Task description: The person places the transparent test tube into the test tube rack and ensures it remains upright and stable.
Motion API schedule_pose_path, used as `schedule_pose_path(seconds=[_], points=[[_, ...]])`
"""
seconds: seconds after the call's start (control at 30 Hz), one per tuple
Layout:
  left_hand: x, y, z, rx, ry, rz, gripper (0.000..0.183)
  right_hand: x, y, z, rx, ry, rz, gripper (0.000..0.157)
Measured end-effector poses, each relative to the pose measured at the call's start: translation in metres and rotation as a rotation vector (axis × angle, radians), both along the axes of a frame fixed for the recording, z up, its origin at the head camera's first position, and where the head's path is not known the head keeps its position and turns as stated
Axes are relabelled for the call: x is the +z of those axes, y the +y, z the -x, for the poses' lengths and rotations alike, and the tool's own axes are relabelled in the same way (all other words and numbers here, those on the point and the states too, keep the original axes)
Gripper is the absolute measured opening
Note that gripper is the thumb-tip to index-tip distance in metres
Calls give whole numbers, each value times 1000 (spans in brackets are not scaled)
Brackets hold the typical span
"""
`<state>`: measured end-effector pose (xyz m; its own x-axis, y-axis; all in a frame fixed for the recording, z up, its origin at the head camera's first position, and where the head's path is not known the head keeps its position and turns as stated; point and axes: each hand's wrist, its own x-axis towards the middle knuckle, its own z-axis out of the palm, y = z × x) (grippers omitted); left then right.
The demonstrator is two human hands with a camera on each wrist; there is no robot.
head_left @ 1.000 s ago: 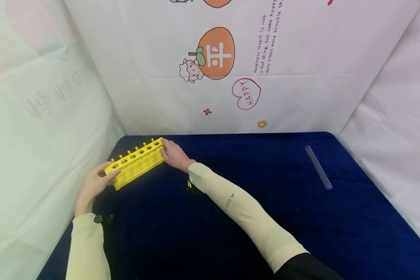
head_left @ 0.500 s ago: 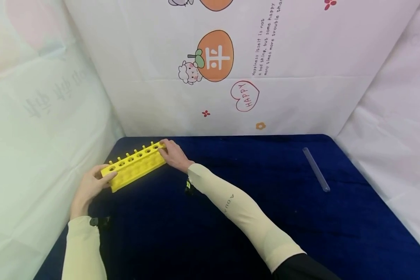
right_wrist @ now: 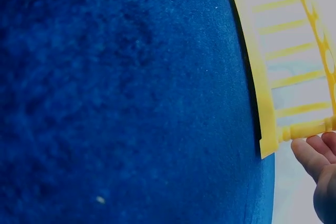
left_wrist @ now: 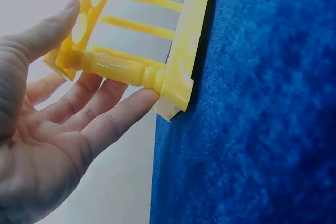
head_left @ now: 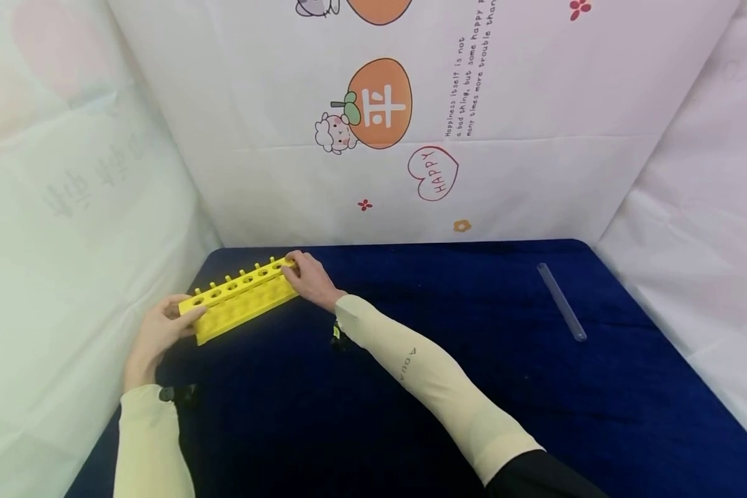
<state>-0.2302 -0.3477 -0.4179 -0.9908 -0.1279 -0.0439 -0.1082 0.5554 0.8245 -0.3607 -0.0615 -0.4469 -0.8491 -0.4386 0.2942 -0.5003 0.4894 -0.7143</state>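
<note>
A yellow test tube rack stands at the left back of the table, slanting away to the right, with a row of round holes on top and small pegs behind them. My left hand grips its near left end, thumb over the top bar. In the left wrist view, the fingers of that hand lie along the rack's turned end post. At the far right end my right hand pinches the rack's top corner. Fingertips of the right hand touch the other end post in the right wrist view.
A clear test tube lies on the right side of the dark blue tablecloth. White printed sheets rise behind the table and along both sides. The rack is close to the table's left edge.
The rack has shifted slightly left and its right end sits a little lower, both hands still holding it. The head view has tilted slightly. The test tube stays where it lay.
</note>
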Motion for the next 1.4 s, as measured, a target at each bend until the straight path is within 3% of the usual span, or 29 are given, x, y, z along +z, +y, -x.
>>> schedule_pose_path(seconds=[0.33, 0.6, 0.87, 1.2, 1.4], points=[[-2, 0, 7, 43, 7, 5, 69, -2, 1, -1, -37, 10, 30, 39], [-3, 1, 8, 16, 30, -12, 63, 0, 3, -1, -33, 40, 50, 38], [-2, 2, 11, 3, -12, -34, 67, -2, 7, -2, -40, 35, 52, 35], [-9, 4, 16, 83, -24, -92, 74, -3, 9, -4, -64, 43, 49, 34], [-9, 7, 19, 87, -21, -105, 78, -4, 14, -4, -63, 24, 69, 35]])
